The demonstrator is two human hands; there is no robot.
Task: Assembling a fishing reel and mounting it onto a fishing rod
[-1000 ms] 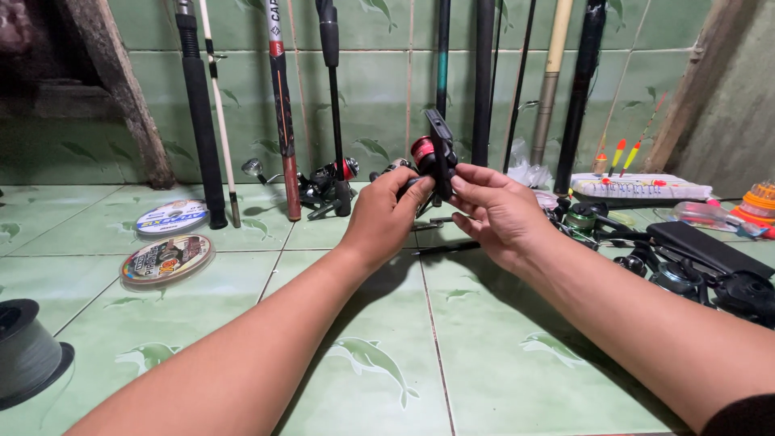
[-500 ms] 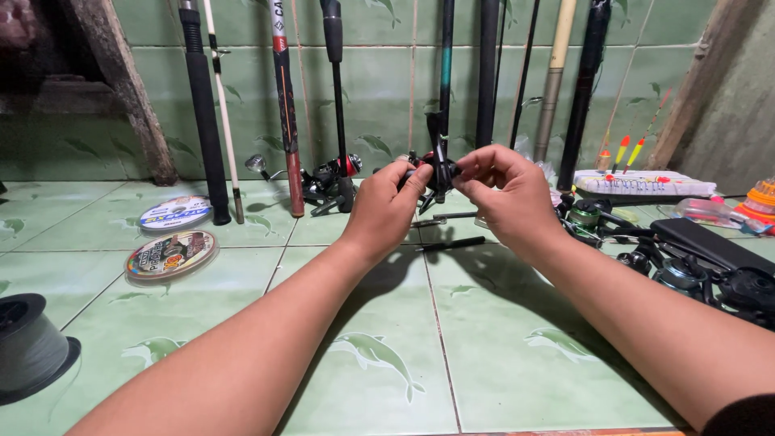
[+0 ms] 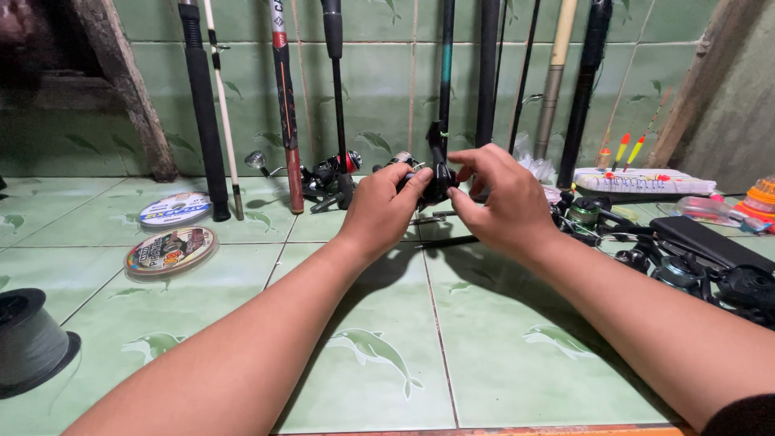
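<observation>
Both my hands hold a small black fishing reel [image 3: 436, 179] above the green tiled floor, in front of the wall. My left hand [image 3: 386, 206] grips its left side with fingers curled around it. My right hand [image 3: 500, 200] pinches the reel's right side between thumb and fingertips. Most of the reel is hidden by my fingers; only its black stem and a bit of metal show.
Several fishing rods [image 3: 284, 97] lean against the green wall. Another reel [image 3: 327, 173] lies at their base. Two flat line spools [image 3: 171, 249] lie at left, a dark line spool [image 3: 28, 341] at the left edge. More reels [image 3: 686, 266] and a tackle tray with floats [image 3: 642, 179] sit at right.
The reel has turned in my hands: its red part no longer shows. Both hands closed in tighter around it and stayed in about the same place.
</observation>
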